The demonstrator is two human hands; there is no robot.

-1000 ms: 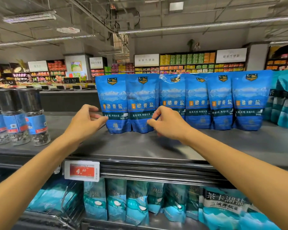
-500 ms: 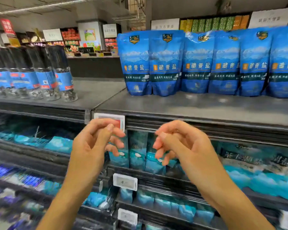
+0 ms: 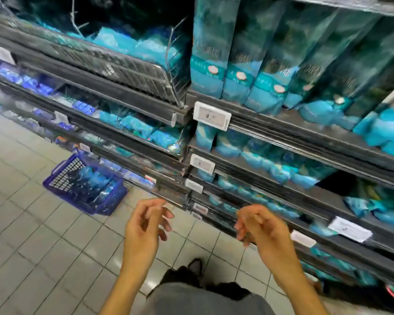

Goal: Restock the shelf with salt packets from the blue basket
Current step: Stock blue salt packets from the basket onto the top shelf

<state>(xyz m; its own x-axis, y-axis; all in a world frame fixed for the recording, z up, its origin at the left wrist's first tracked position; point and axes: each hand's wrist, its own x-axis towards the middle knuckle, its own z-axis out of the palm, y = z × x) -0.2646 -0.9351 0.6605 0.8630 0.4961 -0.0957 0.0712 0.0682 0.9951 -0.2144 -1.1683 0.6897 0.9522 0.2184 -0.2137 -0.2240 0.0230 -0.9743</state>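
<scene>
The blue basket [image 3: 87,185] stands on the tiled floor at the foot of the shelving, left of centre, with several blue salt packets [image 3: 93,180] inside. My left hand [image 3: 146,226] hangs in the air to the right of and below the basket, fingers loosely curled, holding nothing. My right hand [image 3: 262,228] hovers in front of the low shelf edges, also loosely curled and empty. Neither hand touches the basket or a packet. The top shelf with the dark blue packets is out of view.
Dark shelves [image 3: 282,133] rise at the right with upright teal salt bags [image 3: 237,64] and white price tags [image 3: 212,115]. A wire divider [image 3: 173,64] splits the upper left shelf. Grey floor tiles [image 3: 32,246] spread to the left. My shoe [image 3: 195,267] shows below.
Both hands left the dark blue packets on the top shelf and dropped down empty. My view swung from the top shelf down to the lower shelves, floor and basket.
</scene>
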